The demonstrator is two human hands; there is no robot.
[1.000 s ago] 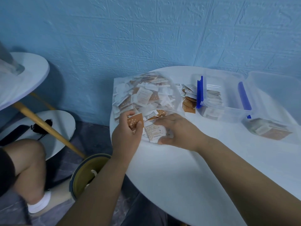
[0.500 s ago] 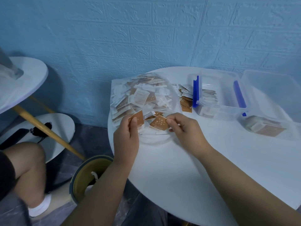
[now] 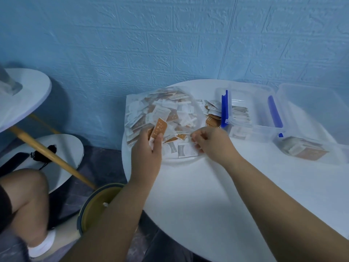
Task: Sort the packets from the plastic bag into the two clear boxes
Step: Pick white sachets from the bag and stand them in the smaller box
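The orange packet (image 3: pixel 159 128) is up in the left hand (image 3: pixel 149 154), over the near left part of the plastic bag (image 3: pixel 175 158). The thumb and fingers pinch its low end. Its long side points up and away and leans a little to the right. It is flat and thin, orange with small white dots. A bit of white shows under it in the same hand. I cannot tell if that is a second packet.

The two clear boxes are both off to the right of the hands. The far box (image 3: pixel 264 95) has blue clips and a row of pale packets inside. The near box (image 3: pixel 283 148) is further right and has pale packets and an orange one in it. So I think the orange packet belongs in the near box. The right hand (image 3: pixel 211 144) is nearer to both boxes than the left hand. The left hand would have to reach across the right arm, or pass the packet over.

The right hand is at the near right edge of the bag, with its fingers curled in. I cannot tell if it holds anything.

The bag lies flat on the white table (image 3: pixel 207 190), full of white and orange packets. A small loose pile (image 3: pixel 212 114) sits between the bag and the far box.
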